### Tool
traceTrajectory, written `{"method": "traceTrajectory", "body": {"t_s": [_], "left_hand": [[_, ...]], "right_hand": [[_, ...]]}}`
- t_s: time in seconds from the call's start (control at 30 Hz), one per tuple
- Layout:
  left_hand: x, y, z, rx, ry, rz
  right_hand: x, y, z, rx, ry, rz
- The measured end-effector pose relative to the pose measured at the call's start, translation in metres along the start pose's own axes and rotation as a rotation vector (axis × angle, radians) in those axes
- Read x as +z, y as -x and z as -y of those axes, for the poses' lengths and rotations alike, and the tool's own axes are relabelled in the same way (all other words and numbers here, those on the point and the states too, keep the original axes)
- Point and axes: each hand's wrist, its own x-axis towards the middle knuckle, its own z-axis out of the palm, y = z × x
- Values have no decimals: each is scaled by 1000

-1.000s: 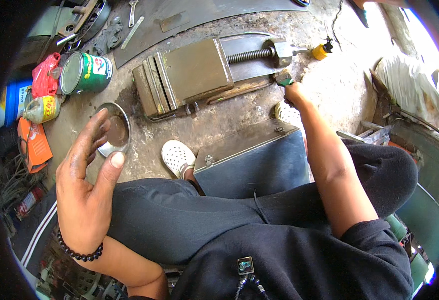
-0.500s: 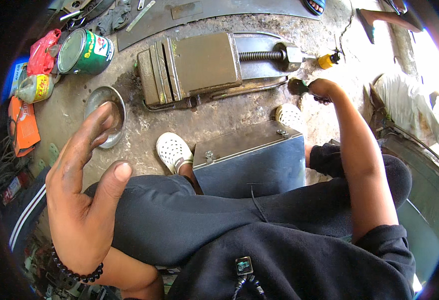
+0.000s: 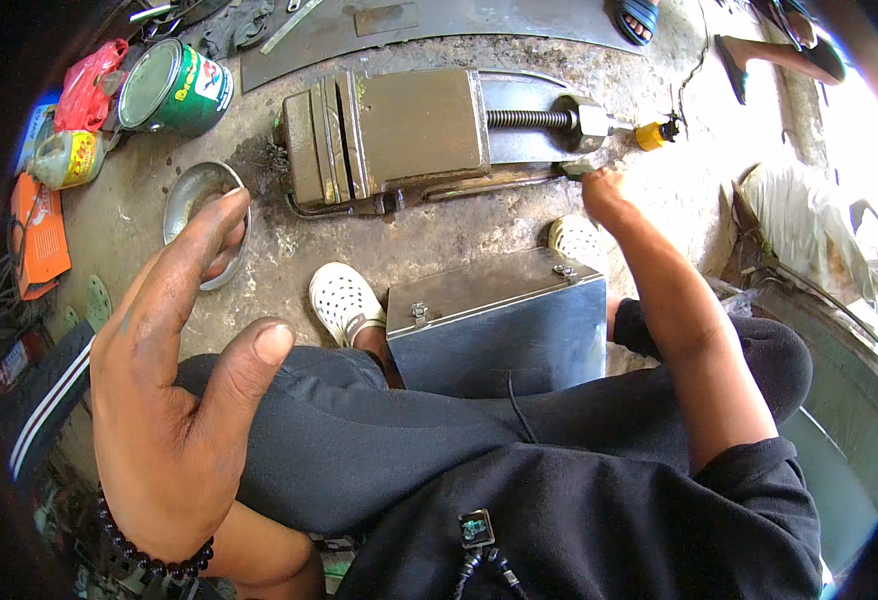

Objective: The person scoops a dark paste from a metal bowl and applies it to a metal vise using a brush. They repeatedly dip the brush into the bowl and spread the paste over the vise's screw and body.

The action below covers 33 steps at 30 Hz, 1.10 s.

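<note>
My right hand [image 3: 607, 195] is closed round what looks like a small paintbrush [image 3: 574, 171], mostly hidden by the fingers; a bit of green shows. The brush meets the near side of a large brown-grey bench vise [image 3: 421, 125] by the screw end. The vise lies lengthwise on the floor, its jaws to the left and a threaded screw [image 3: 529, 118] at the right. My left hand [image 3: 164, 400] is raised at the left, smudged, thumb and fingers apart, holding nothing. Beyond its fingertips, partly covered in view, a round metal bowl [image 3: 181, 200] sits on the floor.
Between my feet stands a metal box [image 3: 499, 335] with latches. Far left are a green paint can [image 3: 181, 95], a plastic bottle [image 3: 69, 158] and an orange box [image 3: 44, 240]. A yellow object [image 3: 651, 135] lies beyond the screw. Other people's feet show at the far right.
My right hand has moved left with the brush, from beside the vise to against its near edge. My left hand stays raised and open, shifting slightly.
</note>
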Motion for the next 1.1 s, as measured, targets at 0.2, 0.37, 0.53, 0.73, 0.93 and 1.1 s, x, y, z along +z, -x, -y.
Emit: {"method": "traceTrajectory", "body": {"t_s": [0.2, 0.37, 0.53, 0.73, 0.93, 1.1], "left_hand": [[0, 3, -3, 6, 24, -14], [-1, 6, -4, -1, 29, -8], [2, 3, -4, 29, 35, -33], [6, 1, -7, 87, 28, -47], [6, 4, -11, 29, 16, -47], [14, 0, -11, 24, 41, -152]], "right_hand": [[-26, 30, -32, -205, -430, -48], [-23, 26, -41, -15, -264, 25], [-30, 31, 29, -132, -94, 37], [-49, 62, 15, -213, -356, -66], [-19, 39, -37, -130, -429, -56], [50, 2, -76, 112, -427, -160]]}}
